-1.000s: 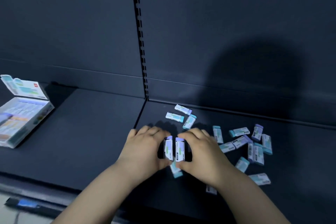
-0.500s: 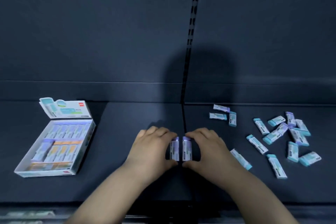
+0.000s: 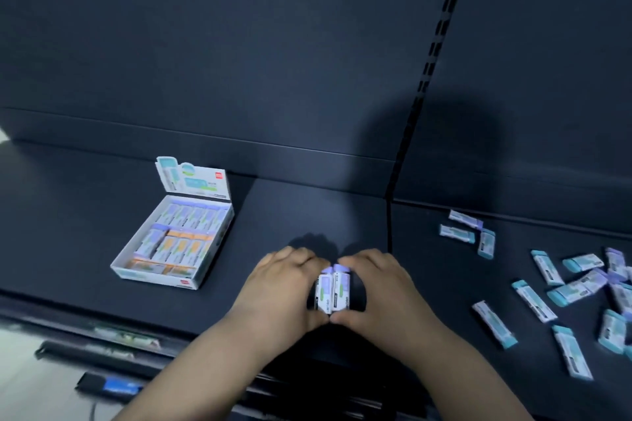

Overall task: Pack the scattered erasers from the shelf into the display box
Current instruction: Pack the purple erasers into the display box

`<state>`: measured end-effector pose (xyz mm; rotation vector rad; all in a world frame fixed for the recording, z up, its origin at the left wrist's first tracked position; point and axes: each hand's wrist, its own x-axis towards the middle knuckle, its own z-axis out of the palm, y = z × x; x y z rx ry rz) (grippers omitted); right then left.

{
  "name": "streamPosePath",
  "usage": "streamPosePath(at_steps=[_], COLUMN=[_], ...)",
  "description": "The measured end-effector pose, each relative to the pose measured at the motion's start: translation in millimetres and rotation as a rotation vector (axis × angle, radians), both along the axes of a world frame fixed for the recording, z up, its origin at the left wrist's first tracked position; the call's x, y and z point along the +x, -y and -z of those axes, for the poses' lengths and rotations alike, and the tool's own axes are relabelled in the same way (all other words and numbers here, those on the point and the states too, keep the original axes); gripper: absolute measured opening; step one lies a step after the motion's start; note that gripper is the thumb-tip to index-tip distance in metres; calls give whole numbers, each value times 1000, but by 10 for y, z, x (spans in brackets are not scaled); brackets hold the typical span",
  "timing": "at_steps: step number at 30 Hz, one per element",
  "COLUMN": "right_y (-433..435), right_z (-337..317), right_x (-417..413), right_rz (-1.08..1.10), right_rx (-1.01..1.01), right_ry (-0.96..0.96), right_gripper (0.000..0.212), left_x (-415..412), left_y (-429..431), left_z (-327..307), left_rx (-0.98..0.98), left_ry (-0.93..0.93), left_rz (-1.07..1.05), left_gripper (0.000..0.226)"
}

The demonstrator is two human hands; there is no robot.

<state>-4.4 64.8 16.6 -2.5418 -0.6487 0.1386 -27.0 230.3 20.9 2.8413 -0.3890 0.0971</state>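
Left hand and right hand clamp the erasers; uneven squeeze could spill them short of the ten-o'clock box.

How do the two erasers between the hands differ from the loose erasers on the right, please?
The held erasers sit pressed side by side, gripped between the left hand and right hand; the loose erasers lie scattered at many angles, untouched. The held erasers show purple ends; the loose erasers are mostly teal-ended. Both have white printed sleeves.
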Motion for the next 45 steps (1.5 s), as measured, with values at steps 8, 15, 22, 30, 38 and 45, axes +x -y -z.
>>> streamPosePath(at_steps=[8,15,22,30,38,45], right_y=[-639,-1543,-2418,-2628,-2661,-2586], right_z=[-46,-70,-71,-8,91,75], right_x=[-22,38,119,199,268,297], right_rz=[-50,44,127,124,37,25], right_rx=[29,18,-108,-270,-317,-340], right_ry=[8,67,69,35,62,72], right_gripper=[67,71,72,71,69,62], left_x=[-87,116,368,474,417,372], left_y=[-676,-1664,-2539,-2630,-2612,-2592], left_z=[20,-21,38,166,224,191], left_rx=[14,13,75,92,81,113], left_ry=[63,47,25,22,-2,19], left_rz=[-87,-55,63,142,119,133], left_gripper=[69,70,71,69,49,51])
